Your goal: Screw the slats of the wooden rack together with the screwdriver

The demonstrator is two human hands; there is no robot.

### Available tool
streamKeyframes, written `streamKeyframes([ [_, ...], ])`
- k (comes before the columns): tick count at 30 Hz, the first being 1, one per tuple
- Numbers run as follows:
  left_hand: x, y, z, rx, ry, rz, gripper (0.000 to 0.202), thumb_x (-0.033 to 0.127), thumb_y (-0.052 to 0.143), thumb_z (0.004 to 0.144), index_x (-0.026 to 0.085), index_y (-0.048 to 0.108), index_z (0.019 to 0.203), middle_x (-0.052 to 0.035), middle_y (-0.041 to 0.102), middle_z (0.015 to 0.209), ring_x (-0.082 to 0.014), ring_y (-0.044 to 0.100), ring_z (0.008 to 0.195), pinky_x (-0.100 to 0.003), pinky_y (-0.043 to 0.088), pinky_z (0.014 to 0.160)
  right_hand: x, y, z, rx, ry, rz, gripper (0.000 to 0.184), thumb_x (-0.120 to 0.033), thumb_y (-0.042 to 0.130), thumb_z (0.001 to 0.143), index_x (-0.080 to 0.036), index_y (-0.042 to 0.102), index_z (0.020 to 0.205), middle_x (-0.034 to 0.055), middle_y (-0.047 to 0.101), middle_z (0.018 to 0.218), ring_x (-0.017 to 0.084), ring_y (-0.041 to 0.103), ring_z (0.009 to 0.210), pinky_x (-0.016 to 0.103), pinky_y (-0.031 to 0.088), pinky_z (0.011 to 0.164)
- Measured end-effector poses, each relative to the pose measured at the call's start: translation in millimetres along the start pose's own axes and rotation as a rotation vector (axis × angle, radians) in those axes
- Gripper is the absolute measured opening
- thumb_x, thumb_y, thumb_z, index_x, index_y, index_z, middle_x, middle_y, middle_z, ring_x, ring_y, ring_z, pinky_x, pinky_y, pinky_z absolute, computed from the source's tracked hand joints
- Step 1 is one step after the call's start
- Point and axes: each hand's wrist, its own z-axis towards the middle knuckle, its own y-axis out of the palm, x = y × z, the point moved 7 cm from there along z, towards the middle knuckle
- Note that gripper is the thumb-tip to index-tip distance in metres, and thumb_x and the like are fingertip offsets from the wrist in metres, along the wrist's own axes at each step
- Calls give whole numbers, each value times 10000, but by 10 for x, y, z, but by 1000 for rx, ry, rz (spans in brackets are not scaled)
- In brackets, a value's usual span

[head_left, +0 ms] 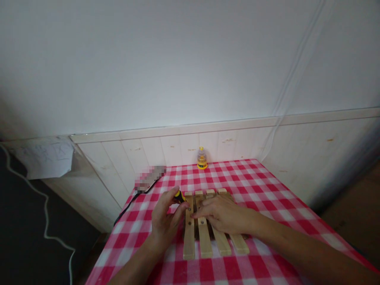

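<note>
At six o'clock in view, wooden slats [205,241] lie on the checked surface [267,198], where the left hand [165,217], grasping a screwdriver [179,197] at their nine o'clock, should keep it square while the right hand [222,211], grip indeterminable, should press them steady.

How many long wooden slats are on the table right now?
4, side by side from left to right: leftmost slat, second slat, third slat, rightmost slat. The right hand partly covers the last three; more could be hidden beneath.
</note>
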Motion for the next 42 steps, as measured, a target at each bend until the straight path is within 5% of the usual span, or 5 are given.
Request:
streamKeyframes([
  [32, 155, 48, 60, -149, 36, 140, 500, 182, 627, 1032, 270, 564, 1520, -84, 786, 1115, -194, 770, 951, -292, 653, 804, -36, -6, 14, -47, 1, 20, 440, -113, 478, 995, -295, 820, 1204, 52, 823, 1206, 232, 753, 1126, 356, 528, 965],
  [42, -36, 64, -92, -176, -89, 26, 507, 180, 587, 1053, 273, 524, 1547, -113, 783, 1219, -216, 787, 1070, -346, 662, 923, -42, 0, 20, -16, -35, 41, 440, -101, 467, 988, -280, 828, 1166, 47, 830, 1204, 224, 753, 1143, 355, 538, 991],
])
